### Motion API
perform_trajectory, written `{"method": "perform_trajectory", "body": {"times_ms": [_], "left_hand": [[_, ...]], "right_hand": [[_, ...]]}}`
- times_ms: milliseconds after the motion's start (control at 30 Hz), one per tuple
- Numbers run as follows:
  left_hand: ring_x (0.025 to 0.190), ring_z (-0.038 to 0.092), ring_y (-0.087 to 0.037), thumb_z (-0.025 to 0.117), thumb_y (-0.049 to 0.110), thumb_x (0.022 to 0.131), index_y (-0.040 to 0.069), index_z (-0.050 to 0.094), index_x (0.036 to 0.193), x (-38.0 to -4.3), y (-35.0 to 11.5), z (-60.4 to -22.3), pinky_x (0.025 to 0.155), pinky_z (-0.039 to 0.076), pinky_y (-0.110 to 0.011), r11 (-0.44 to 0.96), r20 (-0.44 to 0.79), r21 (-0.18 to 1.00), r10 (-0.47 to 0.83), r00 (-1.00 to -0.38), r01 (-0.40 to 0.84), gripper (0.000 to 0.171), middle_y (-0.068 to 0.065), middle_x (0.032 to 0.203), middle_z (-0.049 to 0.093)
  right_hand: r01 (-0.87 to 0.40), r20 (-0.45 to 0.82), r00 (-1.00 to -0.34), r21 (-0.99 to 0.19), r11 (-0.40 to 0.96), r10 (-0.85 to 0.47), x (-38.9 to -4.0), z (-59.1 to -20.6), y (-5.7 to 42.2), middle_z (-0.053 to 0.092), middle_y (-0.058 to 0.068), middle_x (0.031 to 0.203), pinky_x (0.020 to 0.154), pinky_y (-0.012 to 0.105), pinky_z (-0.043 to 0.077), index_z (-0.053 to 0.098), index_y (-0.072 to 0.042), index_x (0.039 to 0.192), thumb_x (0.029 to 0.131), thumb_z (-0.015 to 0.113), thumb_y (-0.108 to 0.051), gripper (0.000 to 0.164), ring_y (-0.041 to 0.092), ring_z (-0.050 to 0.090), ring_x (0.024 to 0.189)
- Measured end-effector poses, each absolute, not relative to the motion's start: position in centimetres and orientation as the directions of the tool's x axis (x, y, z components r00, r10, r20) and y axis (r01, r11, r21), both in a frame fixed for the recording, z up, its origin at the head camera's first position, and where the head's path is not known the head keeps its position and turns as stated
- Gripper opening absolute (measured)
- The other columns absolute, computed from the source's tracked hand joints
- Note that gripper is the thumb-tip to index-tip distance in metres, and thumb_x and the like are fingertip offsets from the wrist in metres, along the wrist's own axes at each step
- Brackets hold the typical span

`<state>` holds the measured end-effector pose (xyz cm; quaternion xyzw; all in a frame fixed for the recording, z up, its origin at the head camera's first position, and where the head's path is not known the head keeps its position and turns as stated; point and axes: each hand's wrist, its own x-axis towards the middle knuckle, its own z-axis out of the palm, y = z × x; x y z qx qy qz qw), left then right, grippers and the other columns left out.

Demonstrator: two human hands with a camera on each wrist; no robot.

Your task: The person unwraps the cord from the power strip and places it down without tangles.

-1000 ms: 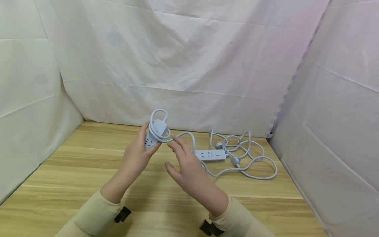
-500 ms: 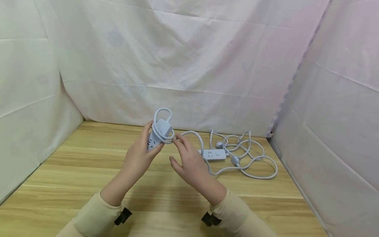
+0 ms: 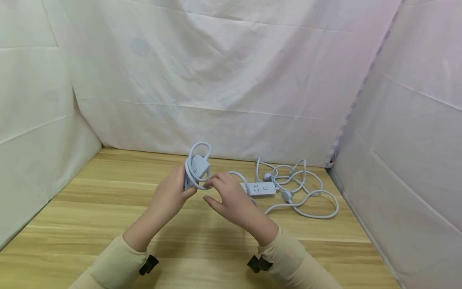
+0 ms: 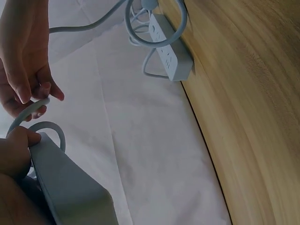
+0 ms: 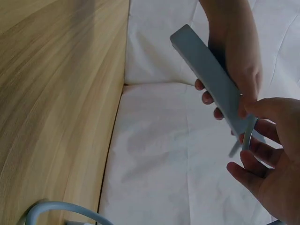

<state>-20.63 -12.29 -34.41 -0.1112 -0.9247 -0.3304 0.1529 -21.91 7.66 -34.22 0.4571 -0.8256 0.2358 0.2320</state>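
Observation:
My left hand [image 3: 167, 194] grips a white power strip [image 4: 70, 183] above the table, its fingers wrapped round the body. A white plug [image 3: 200, 164] sits against the strip's upper end, and the power cord [image 5: 249, 133] loops round both. In the head view most of the socket face is hidden. Close by on the right, my right hand [image 3: 232, 198] holds the cord between thumb and fingers, just beside the left thumb in the right wrist view. From there the cord runs slack towards the right.
A second white power strip [image 3: 263, 188] lies on the wooden table [image 3: 108, 204] at the back right. Tangled cord [image 3: 317, 217] and two plugs, one a round-headed plug [image 3: 286, 196], lie beside it. White cloth [image 3: 223, 80] hangs behind and on both sides.
The held strip has shifted slightly right, then dropped lower and tilted, so its socket face shows less. The right hand has come onto the cord and lowered with it.

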Motion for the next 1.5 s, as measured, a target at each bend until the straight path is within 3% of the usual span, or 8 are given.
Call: {"method": "perform_trajectory", "body": {"times_ms": [100,333,500,767,1100,1267,1500], "left_hand": [[0.101,0.059,-0.032,0.072,0.017,0.084,-0.001,0.049,0.127,-20.6,-12.3,-34.8,0.082,0.047,-0.053,0.785,0.362,0.534,0.124,-0.924,0.314,0.052,-0.016,0.112,0.06],[0.089,0.057,-0.027,0.075,0.041,0.085,0.003,0.05,0.132,-20.5,-12.2,-35.0,0.071,0.048,-0.046,0.809,0.332,0.488,0.176,-0.927,0.328,0.065,-0.012,0.105,0.058],[0.094,0.057,-0.026,0.066,0.041,0.092,0.005,0.05,0.131,-20.5,-12.3,-35.2,0.074,0.048,-0.048,0.799,0.292,0.507,0.193,-0.937,0.322,0.056,-0.012,0.11,0.059],[0.077,0.056,-0.017,0.066,0.048,0.09,0.006,0.057,0.115,-20.4,-12.5,-35.2,0.064,0.046,-0.039,0.786,0.221,0.542,0.208,-0.953,0.297,0.049,-0.001,0.093,0.06],[0.074,0.054,-0.014,0.067,0.044,0.091,0.008,0.059,0.11,-19.9,-12.7,-35.1,0.063,0.045,-0.038,0.79,0.2,0.516,0.264,-0.943,0.331,0.041,0.002,0.086,0.06],[0.071,0.052,-0.013,0.067,0.046,0.09,0.012,0.059,0.105,-19.8,-12.8,-35.1,0.062,0.043,-0.036,0.783,0.18,0.528,0.274,-0.945,0.328,0.038,0.005,0.082,0.057],[0.069,0.051,-0.012,0.068,0.047,0.088,0.012,0.06,0.102,-19.7,-13.0,-35.2,0.061,0.043,-0.034,0.793,0.172,0.512,0.282,-0.944,0.33,0.038,0.006,0.08,0.057]], "right_hand": [[-0.863,0.587,-0.488,-0.214,0.457,-0.646,-21.7,-34.1,7.8,0.06,0.0,0.1,0.085,0.031,0.045,0.063,-0.009,0.103,0.085,0.077,-0.011,0.023,0.016,0.056,0.095],[-0.842,0.569,-0.538,-0.325,0.43,-0.622,-21.5,-33.8,8.2,0.06,-0.005,0.098,0.074,0.024,0.045,0.062,-0.013,0.1,0.088,0.073,-0.011,0.016,0.011,0.053,0.09],[-0.863,0.609,-0.502,-0.307,0.4,-0.614,-21.4,-33.3,8.5,0.061,-0.003,0.096,0.07,0.024,0.043,0.064,-0.011,0.1,0.09,0.071,-0.01,0.012,0.011,0.054,0.086],[-0.851,0.637,-0.52,-0.33,0.409,-0.568,-21.5,-32.4,9.6,0.059,-0.003,0.093,0.069,0.027,0.043,0.064,-0.01,0.102,0.094,0.065,-0.01,0.008,0.014,0.05,0.078],[-0.799,0.614,-0.594,-0.375,0.47,-0.52,-22.1,-32.3,10.9,0.06,0.0,0.1,0.072,0.031,0.048,0.062,-0.009,0.107,0.099,0.058,-0.011,0.009,0.011,0.055,0.083],[-0.743,0.578,-0.66,-0.41,0.529,-0.479,-22.3,-32.3,11.6,0.058,0.0,0.099,0.074,0.036,0.048,0.061,-0.008,0.106,0.1,0.055,-0.011,0.009,0.014,0.054,0.086],[-0.675,0.547,-0.726,-0.447,0.587,-0.418,-22.7,-33.1,12.8,0.062,0.001,0.097,0.073,0.037,0.049,0.062,-0.007,0.104,0.099,0.056,-0.01,0.008,0.017,0.06,0.087]]}}
